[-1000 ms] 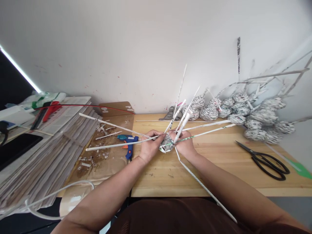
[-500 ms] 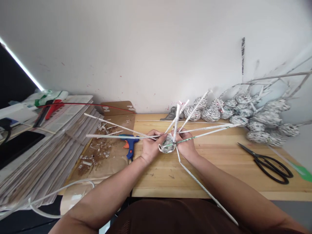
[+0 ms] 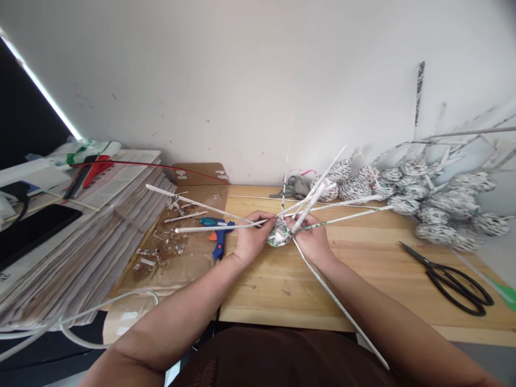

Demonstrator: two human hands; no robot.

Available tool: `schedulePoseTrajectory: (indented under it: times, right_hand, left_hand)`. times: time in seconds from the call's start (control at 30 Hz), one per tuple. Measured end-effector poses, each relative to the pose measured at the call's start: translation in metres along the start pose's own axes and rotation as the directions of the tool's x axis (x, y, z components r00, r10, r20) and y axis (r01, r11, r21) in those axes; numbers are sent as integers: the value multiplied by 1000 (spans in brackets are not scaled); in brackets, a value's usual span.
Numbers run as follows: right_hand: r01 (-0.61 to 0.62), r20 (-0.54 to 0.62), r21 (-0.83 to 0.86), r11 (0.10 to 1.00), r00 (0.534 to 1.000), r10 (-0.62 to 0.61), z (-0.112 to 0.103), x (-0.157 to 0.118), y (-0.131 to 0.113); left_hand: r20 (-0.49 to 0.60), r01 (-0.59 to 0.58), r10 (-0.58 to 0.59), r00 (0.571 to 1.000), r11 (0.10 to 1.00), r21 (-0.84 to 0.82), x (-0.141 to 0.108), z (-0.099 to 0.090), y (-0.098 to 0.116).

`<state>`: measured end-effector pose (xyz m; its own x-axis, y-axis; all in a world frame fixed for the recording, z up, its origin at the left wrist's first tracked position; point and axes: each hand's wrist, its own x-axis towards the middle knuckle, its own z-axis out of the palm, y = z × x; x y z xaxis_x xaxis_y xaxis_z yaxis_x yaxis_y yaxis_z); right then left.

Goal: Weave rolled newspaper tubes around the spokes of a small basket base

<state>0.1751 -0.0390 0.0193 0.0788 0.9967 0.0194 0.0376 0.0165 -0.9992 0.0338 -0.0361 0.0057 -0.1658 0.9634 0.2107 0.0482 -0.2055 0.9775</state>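
Between both hands, above the wooden table, is a small woven paper piece (image 3: 278, 234) with long white paper tubes sticking out in several directions. My left hand (image 3: 253, 236) is closed on its left side, thumb on the weave, with two tubes passing leftward over the fingers. My right hand (image 3: 312, 236) grips the right side, its fingers near the base of the tubes and partly hidden by them. A thick white tube (image 3: 312, 204) slants up and right from the piece. One long tube (image 3: 338, 301) runs down to the right across my right forearm toward my lap.
A blue glue gun (image 3: 219, 242) lies left of my hands on cardboard with paper scraps. Newspapers (image 3: 100, 231) are stacked at the left. Black scissors (image 3: 451, 277) lie right; woven paper shapes (image 3: 451, 201) line the back right. A grey cloth (image 3: 296, 188) sits by the wall.
The woven piece has turned in my hands; its tubes point in different directions and the open tube end at its lower left no longer shows. The view has shifted slightly.
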Motion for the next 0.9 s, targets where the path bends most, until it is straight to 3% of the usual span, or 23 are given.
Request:
schedulePoseTrajectory:
  times: [0.3, 0.47, 0.63, 0.77, 0.9]
  right_hand:
    - [-8, -42, 319, 948, 999, 22, 1, 0, 1]
    - [-48, 53, 369, 928, 998, 30, -5, -1, 1]
    - [-12, 78, 345, 938, 997, -16, -6, 1, 3]
    - [-61, 77, 338, 939, 996, 38, -4, 4, 3]
    - [-97, 38, 193, 976, 995, 91, -3, 3, -4]
  left_hand:
    - [-24, 17, -18, 1000, 999, -28, 6, -4, -3]
    - [-32, 107, -113, 993, 983, -151, 11, -4, -14]
    - [-24, 73, -75, 997, 995, -74, 11, -6, -12]
    - [-4, 16, -16, 1000, 1000, -9, 8, -6, -4]
    - [52, -14, 14, 999, 1000, 2, 4, -3, 0]
